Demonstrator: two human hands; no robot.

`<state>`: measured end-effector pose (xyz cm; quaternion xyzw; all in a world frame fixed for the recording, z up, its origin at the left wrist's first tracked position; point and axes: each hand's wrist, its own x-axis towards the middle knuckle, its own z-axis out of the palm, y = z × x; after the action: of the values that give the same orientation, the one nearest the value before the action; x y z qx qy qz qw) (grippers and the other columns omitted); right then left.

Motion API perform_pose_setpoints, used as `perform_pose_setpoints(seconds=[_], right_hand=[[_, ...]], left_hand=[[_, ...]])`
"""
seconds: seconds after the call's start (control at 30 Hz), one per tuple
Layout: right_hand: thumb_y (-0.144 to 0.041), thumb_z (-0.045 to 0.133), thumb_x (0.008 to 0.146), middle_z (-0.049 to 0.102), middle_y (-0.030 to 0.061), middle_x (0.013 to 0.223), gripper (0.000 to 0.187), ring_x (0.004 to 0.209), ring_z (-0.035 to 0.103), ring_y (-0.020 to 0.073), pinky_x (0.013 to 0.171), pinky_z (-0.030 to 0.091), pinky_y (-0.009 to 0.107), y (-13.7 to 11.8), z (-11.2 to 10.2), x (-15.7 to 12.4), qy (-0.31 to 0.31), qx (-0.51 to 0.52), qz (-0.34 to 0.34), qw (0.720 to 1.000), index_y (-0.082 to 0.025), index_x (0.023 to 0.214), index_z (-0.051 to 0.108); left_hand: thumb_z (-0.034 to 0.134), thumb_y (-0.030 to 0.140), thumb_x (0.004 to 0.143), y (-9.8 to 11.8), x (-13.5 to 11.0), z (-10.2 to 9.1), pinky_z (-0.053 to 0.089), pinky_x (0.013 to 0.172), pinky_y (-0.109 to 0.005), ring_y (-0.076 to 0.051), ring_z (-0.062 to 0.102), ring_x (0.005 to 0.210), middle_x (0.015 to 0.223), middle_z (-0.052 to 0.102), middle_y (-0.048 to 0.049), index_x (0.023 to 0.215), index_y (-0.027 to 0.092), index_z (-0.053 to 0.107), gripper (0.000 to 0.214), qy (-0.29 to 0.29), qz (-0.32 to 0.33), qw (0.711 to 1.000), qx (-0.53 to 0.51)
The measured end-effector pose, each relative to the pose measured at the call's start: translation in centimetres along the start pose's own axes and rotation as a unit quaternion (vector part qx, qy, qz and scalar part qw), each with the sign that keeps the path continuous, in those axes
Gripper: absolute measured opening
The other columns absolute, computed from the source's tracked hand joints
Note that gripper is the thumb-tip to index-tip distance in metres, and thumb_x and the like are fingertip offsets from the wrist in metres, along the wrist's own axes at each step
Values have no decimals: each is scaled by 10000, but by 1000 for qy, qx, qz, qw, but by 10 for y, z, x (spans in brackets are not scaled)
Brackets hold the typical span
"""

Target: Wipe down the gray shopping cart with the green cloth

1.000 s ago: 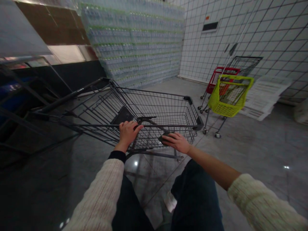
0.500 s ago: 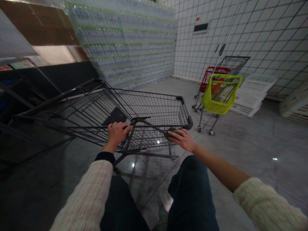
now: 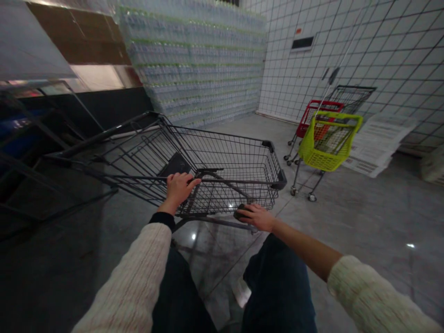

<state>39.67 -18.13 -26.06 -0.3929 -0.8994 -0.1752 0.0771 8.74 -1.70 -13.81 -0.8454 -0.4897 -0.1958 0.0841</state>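
Observation:
A dark wire shopping cart stands side-on before me, its handle end at the left. My left hand is closed over the near top rail, thumb lying along the bar. Lower and to the right, my right hand holds a dark, rounded pad against or close to the cart's near wire side. Whether the pad is a cloth or a sponge I cannot make out. The cart's basket shows only wire mesh and a black seat panel.
A yellow-green small cart and a red cart stand to the right, with another wire cart behind. White stacked sheets or crates sit beside them. Wrapped bottles form a wall at the back. A dark metal frame is at the left.
My right hand has moved down the cart's near side with the dark pad, from around the top rail to lower mesh. The left hand stays on the rail. The view has turned slightly left.

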Motion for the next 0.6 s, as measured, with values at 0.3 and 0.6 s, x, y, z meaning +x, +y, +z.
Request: perform_pose_setpoints(seconds=[0.3,0.6], right_hand=[[-206,509,942,550,-36,1386,373,1141,482,214,946,393,381,-2,39,80,122,-33,70,990,-358,1274,586],[-220,475,953,508,-30,1425,403,1174,472,227,945,423,395,-9,52,72,71,-16,26,997,-370,1320,549]], left_hand=[[475,561,896,7,-7,0,292,864,-406,-237,537,902,874,681,-47,805,232,669,393,24,7,999,-31],[481,568,891,9,-7,4,291,864,-415,-243,532,900,859,672,-51,802,236,667,391,41,7,999,-34]])
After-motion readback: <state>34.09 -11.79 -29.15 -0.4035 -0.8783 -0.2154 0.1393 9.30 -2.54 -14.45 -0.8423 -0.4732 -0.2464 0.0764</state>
